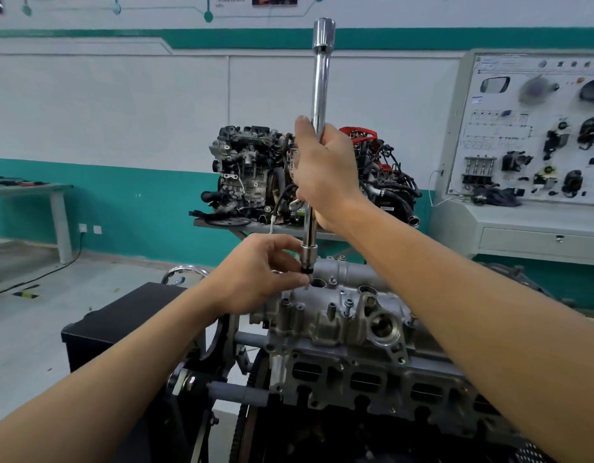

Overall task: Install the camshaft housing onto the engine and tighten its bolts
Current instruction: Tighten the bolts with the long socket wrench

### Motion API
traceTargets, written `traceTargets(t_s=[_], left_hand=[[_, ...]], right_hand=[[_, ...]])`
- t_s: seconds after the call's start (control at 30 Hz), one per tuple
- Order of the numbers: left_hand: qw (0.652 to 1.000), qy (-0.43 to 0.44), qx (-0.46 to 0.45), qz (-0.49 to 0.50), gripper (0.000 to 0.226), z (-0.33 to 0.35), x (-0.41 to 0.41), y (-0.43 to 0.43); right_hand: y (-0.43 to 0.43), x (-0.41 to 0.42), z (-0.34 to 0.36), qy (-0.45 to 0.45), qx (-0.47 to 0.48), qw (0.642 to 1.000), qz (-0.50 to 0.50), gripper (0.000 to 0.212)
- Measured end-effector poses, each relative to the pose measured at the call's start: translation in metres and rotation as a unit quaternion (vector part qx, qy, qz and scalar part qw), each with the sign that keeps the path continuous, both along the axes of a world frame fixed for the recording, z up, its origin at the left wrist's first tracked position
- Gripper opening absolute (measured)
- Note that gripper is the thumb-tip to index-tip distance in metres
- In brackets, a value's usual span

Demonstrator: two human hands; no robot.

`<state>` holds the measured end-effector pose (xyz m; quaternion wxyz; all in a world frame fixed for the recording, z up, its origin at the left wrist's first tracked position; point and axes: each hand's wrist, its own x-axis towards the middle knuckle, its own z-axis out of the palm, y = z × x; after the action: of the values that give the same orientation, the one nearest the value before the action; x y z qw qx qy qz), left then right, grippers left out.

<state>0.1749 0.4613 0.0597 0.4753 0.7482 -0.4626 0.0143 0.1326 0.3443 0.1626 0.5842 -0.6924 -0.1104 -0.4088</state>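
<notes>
Now, starting at the far left, a grey side table (28,188) stands against the teal wall, well apart from the job, and a black cabinet (121,315) sits just beside the engine's left end. Moving in, the left hand (258,275) reaches across above that cabinet and pinches its fingertips (302,280) around the socket (309,259) at the bottom of the tool, right over the far left corner of the camshaft housing (339,315). The housing sits on top of the engine (372,382), already in place, running from that corner towards the lower right. Whatever the socket meets is covered by those fingertips, so it cannot be told whether it is seated on a bolt head.

Up from the socket rises the long chrome extension bar (319,95), its axis close to vertical, leaning a touch to the right at the top. The right hand (325,175) wraps it fully at mid-length, thumb laid up along the shaft.

So here is the geometry that matters: the fastening point lies straight down the bar from the right hand's grip, and the left hand is much the nearer of the two, steadying the tip. The likely need is to hold the bar in line with the bolt's axis while it is spun.

Further right, bolts (348,305) stand proud near the housing's middle, seemingly not run down yet. Behind, display engines (248,172) sit on a stand, and a training panel (536,128) fills the right wall.
</notes>
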Motion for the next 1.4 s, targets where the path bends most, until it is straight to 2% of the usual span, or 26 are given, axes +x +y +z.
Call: traceTargets(t_s=[0.1,0.37,0.6,0.8,0.93,1.07,1.27,1.4], left_hand=[[1.000,0.000,0.000,-0.027,0.045,0.000,-0.012,-0.013],[0.999,0.001,-0.017,-0.051,0.048,-0.001,-0.027,-0.046],[0.998,0.006,-0.013,-0.069,0.038,-0.009,-0.024,-0.047],[0.997,0.016,-0.036,-0.074,0.035,-0.018,-0.022,-0.043],[0.997,-0.010,-0.055,-0.052,0.031,-0.024,-0.026,-0.046],[0.997,-0.006,-0.054,-0.048,0.025,-0.026,-0.027,-0.047],[0.997,0.000,-0.046,-0.060,0.025,-0.026,-0.027,-0.048],[0.997,-0.004,-0.050,-0.055,0.021,-0.026,-0.028,-0.051]], right_hand=[[-0.013,-0.013,-0.001,0.007,0.010,1.000,-0.001,0.036],[-0.040,-0.038,0.000,-0.011,0.006,0.999,-0.039,0.039],[-0.043,-0.040,-0.012,-0.024,0.032,0.998,-0.053,0.035],[-0.040,-0.040,-0.012,-0.012,0.038,0.999,-0.032,0.034],[-0.036,-0.039,-0.019,-0.006,0.063,0.996,0.062,0.046],[-0.032,-0.036,-0.027,-0.022,0.033,0.991,0.126,0.043],[-0.030,-0.035,-0.030,-0.028,0.017,0.993,0.113,0.039],[-0.035,-0.034,-0.029,-0.033,0.043,0.994,0.097,0.038]])
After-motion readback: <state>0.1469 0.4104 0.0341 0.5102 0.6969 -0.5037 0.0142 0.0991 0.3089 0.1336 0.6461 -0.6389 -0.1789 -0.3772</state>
